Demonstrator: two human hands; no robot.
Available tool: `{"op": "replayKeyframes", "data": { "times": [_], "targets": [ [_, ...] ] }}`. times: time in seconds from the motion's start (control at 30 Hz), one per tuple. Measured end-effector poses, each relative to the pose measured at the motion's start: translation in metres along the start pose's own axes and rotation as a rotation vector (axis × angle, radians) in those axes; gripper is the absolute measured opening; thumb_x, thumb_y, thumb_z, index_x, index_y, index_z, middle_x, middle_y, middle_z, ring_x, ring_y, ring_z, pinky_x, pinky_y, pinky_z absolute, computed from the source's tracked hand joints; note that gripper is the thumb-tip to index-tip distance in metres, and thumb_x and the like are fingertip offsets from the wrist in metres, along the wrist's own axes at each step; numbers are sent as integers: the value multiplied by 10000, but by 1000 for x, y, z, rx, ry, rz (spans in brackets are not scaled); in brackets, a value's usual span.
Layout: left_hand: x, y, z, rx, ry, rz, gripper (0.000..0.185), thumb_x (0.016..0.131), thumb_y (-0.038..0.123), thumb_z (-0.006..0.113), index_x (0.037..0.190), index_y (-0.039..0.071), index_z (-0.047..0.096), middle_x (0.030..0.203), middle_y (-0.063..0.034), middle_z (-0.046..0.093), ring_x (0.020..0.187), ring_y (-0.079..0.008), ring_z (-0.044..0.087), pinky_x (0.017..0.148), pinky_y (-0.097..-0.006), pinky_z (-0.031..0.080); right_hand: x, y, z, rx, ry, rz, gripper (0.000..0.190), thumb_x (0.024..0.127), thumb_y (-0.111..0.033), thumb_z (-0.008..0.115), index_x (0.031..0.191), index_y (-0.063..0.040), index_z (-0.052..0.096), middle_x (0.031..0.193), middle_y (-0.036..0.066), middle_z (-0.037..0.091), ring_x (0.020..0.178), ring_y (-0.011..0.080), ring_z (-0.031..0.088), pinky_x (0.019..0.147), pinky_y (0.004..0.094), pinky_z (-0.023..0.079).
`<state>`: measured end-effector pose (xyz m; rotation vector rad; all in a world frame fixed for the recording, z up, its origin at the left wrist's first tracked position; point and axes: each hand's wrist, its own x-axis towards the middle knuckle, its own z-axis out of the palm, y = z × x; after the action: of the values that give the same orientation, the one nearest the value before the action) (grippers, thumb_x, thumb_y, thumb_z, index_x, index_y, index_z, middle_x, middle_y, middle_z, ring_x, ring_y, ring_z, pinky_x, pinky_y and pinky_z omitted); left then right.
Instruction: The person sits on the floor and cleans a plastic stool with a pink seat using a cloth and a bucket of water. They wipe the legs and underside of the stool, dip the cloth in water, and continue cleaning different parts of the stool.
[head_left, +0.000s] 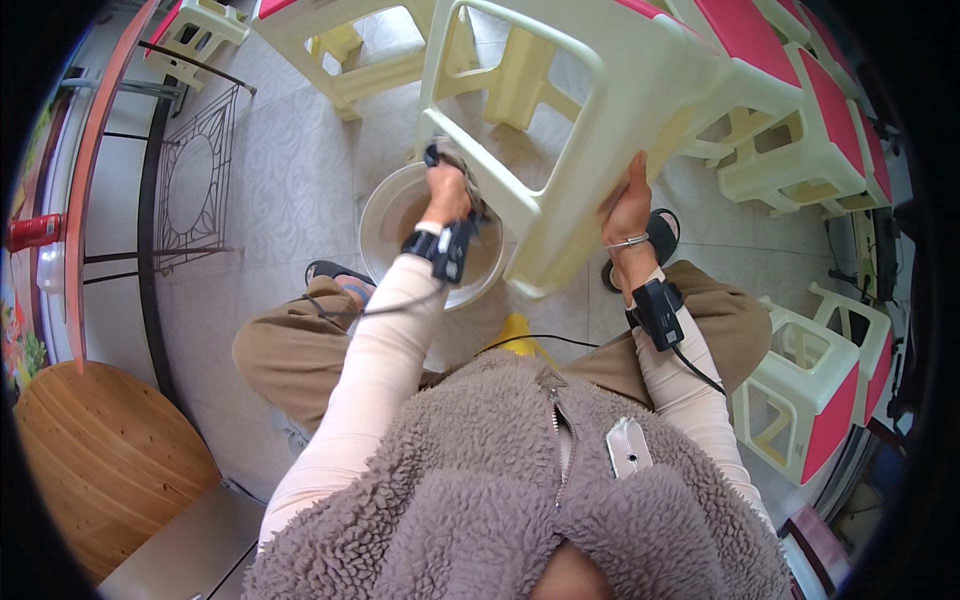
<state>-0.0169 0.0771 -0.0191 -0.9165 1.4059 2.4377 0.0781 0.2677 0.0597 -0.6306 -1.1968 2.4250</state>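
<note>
A cream plastic stool (559, 217) with a pink seat is held tilted in front of me. My left hand (448, 191) grips a dark wet cloth (472, 187) against the stool's lower rail, just above a round white bucket (375, 259) of murky brown water. On the right, my right hand (628, 202) lies against the stool's side, its thumb pointing up and its fingers partly hidden by the stool. Both wrists carry strapped black devices with cables.
Cream stools with pink tops (832, 127) stand at the upper right, others (802, 375) at the lower right. A black metal rack (195, 180) and a round wooden top (112, 457) are at left. Something yellow (516, 334) lies below the bucket.
</note>
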Motion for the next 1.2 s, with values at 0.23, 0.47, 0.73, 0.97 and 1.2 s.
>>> {"op": "replayKeyframes", "data": {
  "times": [0.23, 0.47, 0.73, 0.97, 1.2],
  "targets": [
    [-98, -39, -7, 201, -195, 32, 172, 936, 162, 362, 977, 108, 521, 702, 29, 507, 579, -74, 446, 474, -226, 366, 8, 3, -6, 17, 13, 99, 446, 920, -425, 423, 1148, -49, 494, 1047, 31, 583, 939, 160, 566, 805, 289, 459],
    [-2, -3, 2, 69, -21, 106, 113, 877, 201, 526, 858, 92, 546, 714, 18, 512, 629, -93, 478, 583, -251, 408, 11, -1, 0, 153, 60, 17, 429, 891, -475, 460, 973, -70, 578, 813, -13, 605, 693, 101, 559, 576, 228, 418],
    [-97, -9, 15, 1154, -110, 1020, 642, 597, 2, 628, 1204, 83, 437, 1241, -169, 329, 1112, -379, 329, 969, -432, 282, 15, 2, -5, 110, 185, 6, 380, 887, -452, 491, 761, -106, 586, 577, -52, 517, 440, 61, 436, 385, 220, 289],
    [-124, 9, 58, 1048, -285, 1158, 531, 606, -17, 554, 1126, 50, 471, 955, -151, 515, 914, -350, 463, 850, -396, 359, 12, 12, -3, -229, 231, -103, 465, 911, -390, 482, 538, -118, 430, 481, -61, 380, 415, 51, 343, 390, 234, 250],
    [-81, 66, 159, 563, 44, 1159, 424, 731, 49, 557, 1099, -20, 359, 1080, -236, 400, 1002, -391, 414, 892, -421, 330, 5, 22, 5, -530, 182, -296, 503, 919, -374, 471, 510, -95, 383, 468, -51, 355, 406, 88, 358, 392, 295, 290]
  ]
}}
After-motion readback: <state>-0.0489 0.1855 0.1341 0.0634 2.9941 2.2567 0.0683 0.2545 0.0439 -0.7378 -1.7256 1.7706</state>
